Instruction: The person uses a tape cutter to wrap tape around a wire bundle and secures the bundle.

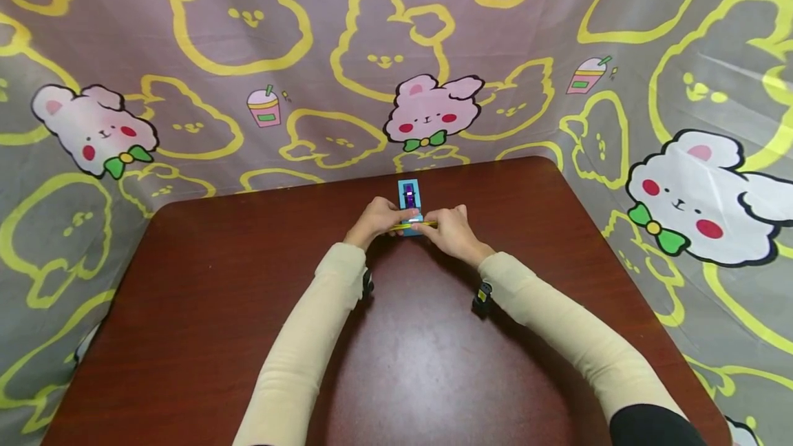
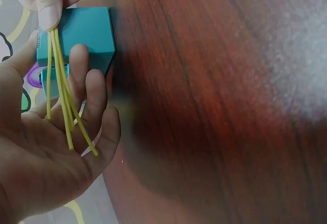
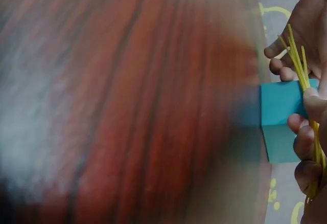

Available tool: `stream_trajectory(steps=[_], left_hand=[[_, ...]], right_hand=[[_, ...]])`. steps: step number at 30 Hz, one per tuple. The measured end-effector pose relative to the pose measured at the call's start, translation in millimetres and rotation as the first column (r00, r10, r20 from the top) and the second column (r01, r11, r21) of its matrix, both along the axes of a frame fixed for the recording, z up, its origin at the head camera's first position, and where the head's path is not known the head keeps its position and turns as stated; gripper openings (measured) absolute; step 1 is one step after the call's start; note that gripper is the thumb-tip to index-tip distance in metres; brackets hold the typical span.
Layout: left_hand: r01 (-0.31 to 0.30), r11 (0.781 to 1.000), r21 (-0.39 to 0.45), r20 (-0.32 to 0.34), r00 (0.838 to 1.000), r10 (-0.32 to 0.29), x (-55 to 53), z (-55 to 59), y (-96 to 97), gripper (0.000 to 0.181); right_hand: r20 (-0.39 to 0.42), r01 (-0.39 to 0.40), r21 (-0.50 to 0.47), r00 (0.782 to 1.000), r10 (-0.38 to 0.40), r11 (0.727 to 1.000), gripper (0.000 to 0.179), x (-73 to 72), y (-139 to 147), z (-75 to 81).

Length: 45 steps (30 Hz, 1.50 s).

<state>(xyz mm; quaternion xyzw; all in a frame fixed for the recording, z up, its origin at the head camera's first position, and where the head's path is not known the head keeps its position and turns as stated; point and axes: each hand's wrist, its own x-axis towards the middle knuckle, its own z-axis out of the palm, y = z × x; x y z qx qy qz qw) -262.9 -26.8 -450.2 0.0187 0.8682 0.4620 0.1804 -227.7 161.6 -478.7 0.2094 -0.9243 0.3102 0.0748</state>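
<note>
Thin yellow strands (image 2: 62, 88) hang as a loose bundle in front of a teal block-like box (image 2: 92, 27). My right hand (image 1: 455, 231) pinches the bundle between thumb and curled fingers. Under the free ends lies my left hand (image 1: 381, 217), palm up in the left wrist view, its fingers spread and loosely bent; its thumb reaches along the box's side. A small purple object (image 1: 409, 195) is on the blue-teal piece, partly hidden by the hands. What exactly the strands are made of I cannot tell.
A dark reddish-brown wooden table (image 1: 248, 294) lies under both arms, and the box stands near its far edge. Behind it hangs a grey curtain (image 1: 322, 40) with cartoon bears, close along the back and sides. A small camera (image 1: 482, 299) sits on the right wrist.
</note>
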Motion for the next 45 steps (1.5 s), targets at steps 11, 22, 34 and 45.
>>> stream_trajectory(steps=[11, 22, 34, 45], left_hand=[[-0.033, 0.996, 0.079, 0.021, 0.999, 0.031, 0.3, -1.8, -2.6, 0.048], [-0.057, 0.995, 0.085, 0.015, 0.998, 0.056, 4.3, -4.2, -4.2, 0.049], [0.069, 0.997, 0.038, -0.052, 0.996, -0.067, 12.8, -9.5, -22.0, 0.068], [0.308, 0.935, -0.174, -0.396, 0.847, -0.353, 43.7, 16.3, -52.4, 0.040]], right_hand=[[-0.168, -0.016, 0.065, 0.985, 0.026, 0.998, 0.026, 1.1, 0, 1.2], [-0.204, -0.017, 0.095, 0.978, 0.036, 0.995, 0.023, 2.8, -1, -0.7], [-0.178, -0.023, 0.101, 0.983, 0.040, 0.995, 0.026, 13.3, -7, 2.4], [-0.179, -0.041, 0.103, 0.982, 0.059, 0.994, 0.026, 27.7, -6, 29.9]])
